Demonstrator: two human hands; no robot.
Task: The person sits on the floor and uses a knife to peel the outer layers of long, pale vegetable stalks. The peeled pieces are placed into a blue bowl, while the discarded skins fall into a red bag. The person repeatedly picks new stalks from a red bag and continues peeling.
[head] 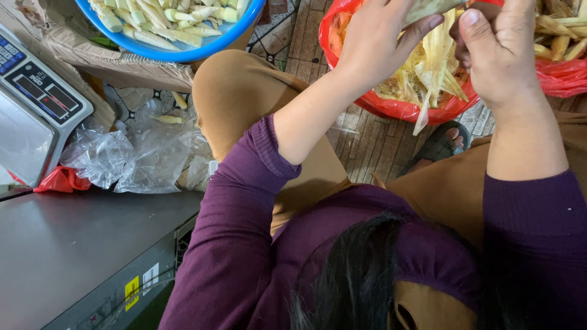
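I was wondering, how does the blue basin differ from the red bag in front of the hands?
The blue basin is a rigid round tub at upper left; the red bag is soft, crumpled plastic below both hands. The basin holds neat, pale peeled pieces; the bag holds loose, stringy husk strips. The left hand and right hand work over the bag, away from the basin. Both are open-topped and cut off by the frame.

Even, soft daylight, no hard shadows. Exposure fine; mild sheen on the grey tabletop (67, 244) and clear bags (131, 156). Dark hair (361, 275) at bottom is close to the lens, soft and underexposed. Hands at the top edge are slightly motion-blurred. Wide-angle stretch at corners; scale (33, 101) looks skewed. Red bag (391, 104) saturated but not clipped.
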